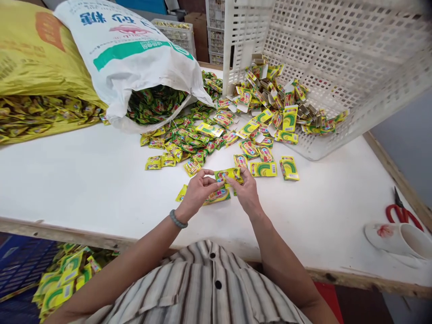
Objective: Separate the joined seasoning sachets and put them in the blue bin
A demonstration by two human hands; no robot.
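Over the white table, the fingertips of my left hand [197, 191] and my right hand [247, 191] pinch a small yellow-and-green packet [227, 174] between them. Both thumbs press on its front. Just below lies a yellow printed packet or box [218, 196], partly covered by my left hand. At the left of that hand a small yellow sachet [181, 193] rests on the table. Beyond my hands are loose sachets [192, 165] and small yellow cartons [263, 169], one carton [289, 168] standing apart at the right.
A white woven sack [135, 58] spills green sachets at the back. A yellow sack [37, 58] lies left of it. At the right a tipped white plastic basket [303, 45] holds many cartons. Scissors [401, 209] and a white cup [388, 238] sit right; a blue crate [20, 270] stands below left.
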